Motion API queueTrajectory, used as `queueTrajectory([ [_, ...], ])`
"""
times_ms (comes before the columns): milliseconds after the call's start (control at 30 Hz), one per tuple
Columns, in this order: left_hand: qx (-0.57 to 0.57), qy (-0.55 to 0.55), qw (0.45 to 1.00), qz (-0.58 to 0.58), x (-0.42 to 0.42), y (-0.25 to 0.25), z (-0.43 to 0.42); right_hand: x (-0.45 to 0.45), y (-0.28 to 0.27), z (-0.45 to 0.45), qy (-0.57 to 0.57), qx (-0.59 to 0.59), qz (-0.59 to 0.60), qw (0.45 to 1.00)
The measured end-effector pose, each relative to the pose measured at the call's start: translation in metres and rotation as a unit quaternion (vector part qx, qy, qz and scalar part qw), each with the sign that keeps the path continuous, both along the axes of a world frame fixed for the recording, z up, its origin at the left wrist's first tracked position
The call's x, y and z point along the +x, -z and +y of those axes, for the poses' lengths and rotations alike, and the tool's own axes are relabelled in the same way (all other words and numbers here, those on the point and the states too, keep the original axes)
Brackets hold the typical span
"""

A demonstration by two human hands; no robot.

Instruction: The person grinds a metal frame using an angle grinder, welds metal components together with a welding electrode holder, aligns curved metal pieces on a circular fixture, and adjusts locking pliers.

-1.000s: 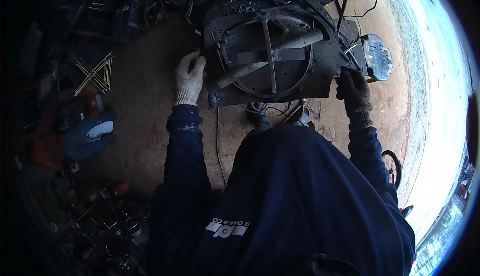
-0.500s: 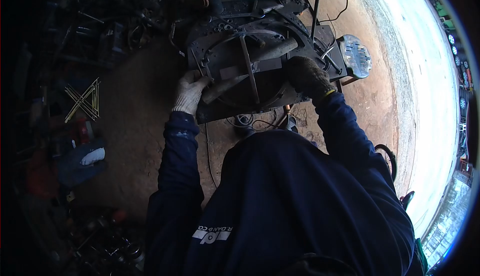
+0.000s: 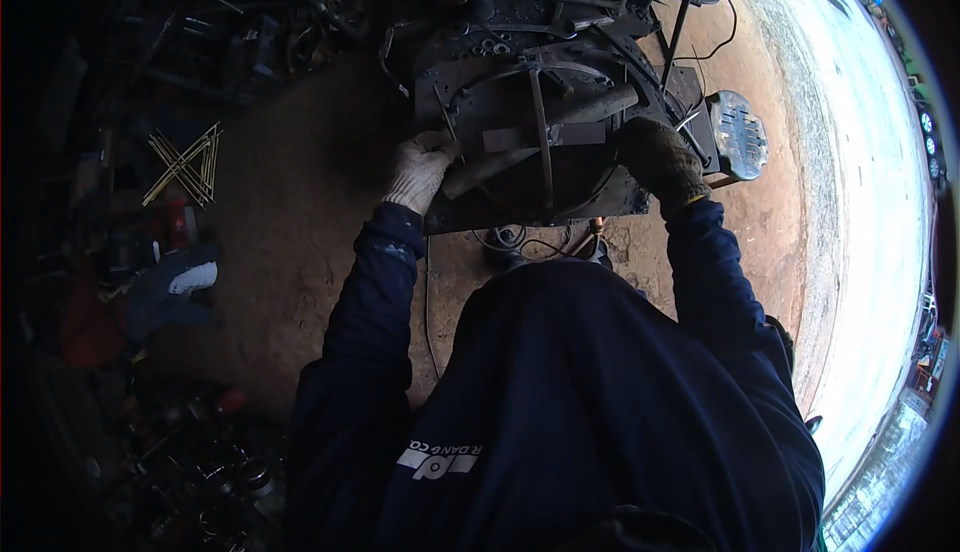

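My left hand (image 3: 421, 169), in a pale knitted work glove, is at the left edge of a dark metal work table (image 3: 440, 220). Its fingers curl beside a thin rod (image 3: 445, 117), near the lower end of a tapered round bar (image 3: 490, 169); what they grip is unclear. My right hand (image 3: 660, 157), in a darker glove, looks closed at the table's right side, its fingertips lost in shadow. Between the hands lie a metal ring (image 3: 590, 195), a flat strip (image 3: 580, 134) and a pipe (image 3: 600, 105). A narrow flat bar (image 3: 541, 142) crosses over them.
A worn stool-like seat (image 3: 738, 137) stands right of the table. Cables (image 3: 429, 312) run over the earthen floor. Crossed yellowish rods (image 3: 183, 165) lie at left, with dark metal clutter (image 3: 230, 467) below. Bright open ground (image 3: 860, 202) is at far right.
The whole view has shifted, so table and hands appear farther right and slightly higher. Both hands keep nearly the same places at the table; the metal pieces look unmoved.
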State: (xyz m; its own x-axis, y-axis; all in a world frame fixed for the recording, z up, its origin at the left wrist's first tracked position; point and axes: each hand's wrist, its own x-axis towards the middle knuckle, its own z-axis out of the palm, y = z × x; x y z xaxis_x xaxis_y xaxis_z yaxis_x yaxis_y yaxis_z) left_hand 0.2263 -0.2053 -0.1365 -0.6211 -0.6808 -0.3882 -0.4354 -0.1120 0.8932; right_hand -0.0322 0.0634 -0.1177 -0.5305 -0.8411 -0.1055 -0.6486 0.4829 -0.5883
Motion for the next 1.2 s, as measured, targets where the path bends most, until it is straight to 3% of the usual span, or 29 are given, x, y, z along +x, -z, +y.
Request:
queueTrajectory([
  [100,0.038,-0.028,0.999,0.012,0.000,0.004,-0.003,-0.009,0.011,0.003,-0.050,-0.083,0.076,0.992],
  [167,0.051,-0.028,0.998,0.032,0.002,0.004,-0.002,-0.008,0.008,-0.001,-0.022,0.075,0.052,0.996],
  [267,0.057,-0.032,0.997,0.045,0.002,0.003,-0.001,0.016,-0.043,-0.020,0.074,0.147,-0.001,0.986],
  [533,0.047,-0.045,0.997,0.047,-0.001,0.001,0.000,0.011,-0.043,-0.022,0.032,0.149,-0.002,0.988],
  [600,-0.004,0.023,1.000,-0.009,-0.006,-0.003,-0.006,0.011,-0.055,-0.025,0.010,0.161,-0.001,0.987],
  [700,-0.035,0.033,0.997,-0.055,-0.011,-0.002,-0.011,0.006,-0.041,-0.025,-0.014,0.131,0.024,0.991],
  [833,-0.047,0.070,0.995,-0.050,-0.013,-0.013,-0.016,0.000,-0.030,-0.021,-0.059,0.051,0.071,0.994],
  [900,-0.160,0.154,0.968,-0.119,-0.016,-0.024,-0.018,-0.009,-0.019,-0.019,-0.101,0.051,0.105,0.988],
  [933,-0.160,0.157,0.967,-0.118,-0.017,-0.026,-0.018,-0.012,-0.015,-0.018,-0.141,0.048,0.139,0.979],
  [1000,-0.275,0.195,0.922,-0.188,-0.023,-0.032,-0.019,-0.009,-0.022,-0.019,-0.100,0.056,0.109,0.987],
  [1067,-0.284,0.217,0.912,-0.203,-0.027,-0.039,-0.023,-0.007,-0.025,-0.019,-0.054,0.073,0.077,0.993],
  [1200,-0.312,0.231,0.883,-0.265,-0.035,-0.047,-0.017,-0.012,-0.017,-0.018,-0.070,0.078,0.083,0.991],
])
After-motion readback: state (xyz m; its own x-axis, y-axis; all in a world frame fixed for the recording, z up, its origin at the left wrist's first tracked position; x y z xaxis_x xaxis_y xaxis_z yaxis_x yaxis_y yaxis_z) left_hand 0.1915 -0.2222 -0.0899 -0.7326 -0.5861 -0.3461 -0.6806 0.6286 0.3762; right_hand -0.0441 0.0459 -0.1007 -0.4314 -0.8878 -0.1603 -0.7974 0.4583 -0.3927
